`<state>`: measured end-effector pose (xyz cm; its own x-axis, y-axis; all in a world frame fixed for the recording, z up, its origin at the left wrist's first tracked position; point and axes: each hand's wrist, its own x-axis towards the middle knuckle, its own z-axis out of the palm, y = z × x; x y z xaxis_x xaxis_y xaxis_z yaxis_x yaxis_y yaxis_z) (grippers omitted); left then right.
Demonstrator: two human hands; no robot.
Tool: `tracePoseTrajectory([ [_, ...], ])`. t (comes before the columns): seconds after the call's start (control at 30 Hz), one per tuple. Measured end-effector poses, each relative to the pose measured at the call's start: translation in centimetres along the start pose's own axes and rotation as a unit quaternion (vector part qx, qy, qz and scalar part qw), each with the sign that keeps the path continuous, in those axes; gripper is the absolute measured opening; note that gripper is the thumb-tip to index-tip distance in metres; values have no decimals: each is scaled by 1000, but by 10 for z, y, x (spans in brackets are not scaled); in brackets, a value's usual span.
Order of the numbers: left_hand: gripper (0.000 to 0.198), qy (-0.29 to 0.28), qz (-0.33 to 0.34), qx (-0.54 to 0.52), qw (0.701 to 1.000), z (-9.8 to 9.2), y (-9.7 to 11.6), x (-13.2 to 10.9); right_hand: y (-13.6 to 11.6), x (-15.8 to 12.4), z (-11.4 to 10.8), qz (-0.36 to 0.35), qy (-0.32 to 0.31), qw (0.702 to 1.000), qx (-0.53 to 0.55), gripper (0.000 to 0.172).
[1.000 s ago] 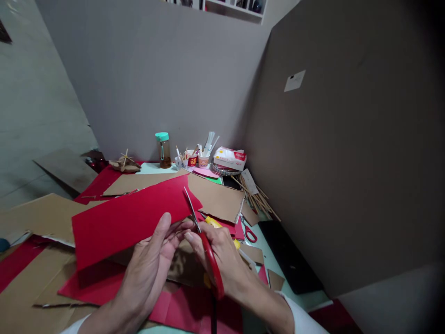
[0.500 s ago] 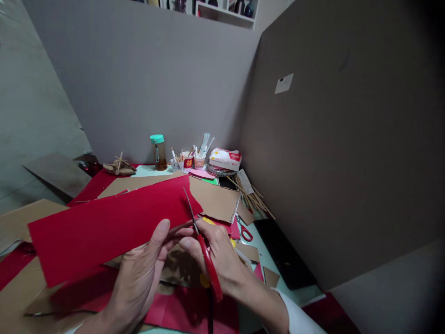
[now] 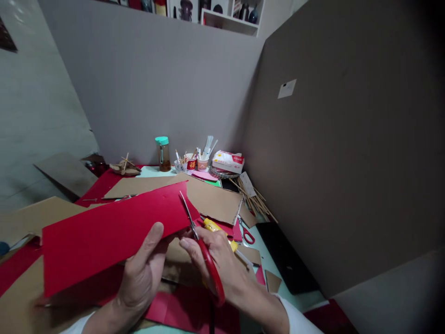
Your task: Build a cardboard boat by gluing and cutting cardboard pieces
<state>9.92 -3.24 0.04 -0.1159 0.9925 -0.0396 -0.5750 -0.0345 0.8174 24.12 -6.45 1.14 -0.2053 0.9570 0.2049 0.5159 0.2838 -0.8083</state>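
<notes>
**Red sheet has swung round, scissors haven't budged much**

So what just changed: the near-left end of the red sheet (image 3: 114,236) has dropped toward the person and reaches further left than it did a second ago. The red-handled scissors (image 3: 212,273) lie across its ragged right end, much as before — so I'd call this re-angling the sheet to the blades rather than a longer cut. That edge looks about the same to me.

Hands: the left hand (image 3: 144,269) pinches the sheet's near edge, thumb on top, fingers mostly out of sight underneath. In the earlier frame more of those fingers showed past the edge. The right hand (image 3: 222,250) is wrapped round the scissor handles. Only one blade shows clearly, so I can't tell how wide they're spread.

The sheet's held up in front of the person, tilted, above the cluttered table (image 3: 149,171), with brown cardboard (image 3: 217,202) beyond it. More of the yellow tube (image 3: 212,226) shows beside the right hand than half a second ago — slight camera shift too.
</notes>
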Motion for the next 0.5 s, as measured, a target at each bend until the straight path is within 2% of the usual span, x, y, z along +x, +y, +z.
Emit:
tracePoseTrajectory([
  [0.07,23,-2,22,17,1000,0,0,1,-3,0,0,19,-15,1000,0,43],
  [0.17,28,-25,33,69,997,-5,-3,3,-4,0,2,9,-15,1000,26,43],
  [0.23,27,-30,45,129,990,-15,-7,4,-2,2,3,4,-10,999,47,43],
  [0.3,16,-14,62,181,981,-27,-9,4,2,4,4,10,3,999,45,45],
  [0.33,21,-5,68,196,978,-33,-11,4,4,4,4,10,11,999,41,45],
  [0.4,35,-4,63,206,976,-43,-12,4,9,5,5,2,23,999,34,44],
  [0.5,22,-34,23,186,982,-46,-11,1,13,3,4,-9,9,999,43,45],
])
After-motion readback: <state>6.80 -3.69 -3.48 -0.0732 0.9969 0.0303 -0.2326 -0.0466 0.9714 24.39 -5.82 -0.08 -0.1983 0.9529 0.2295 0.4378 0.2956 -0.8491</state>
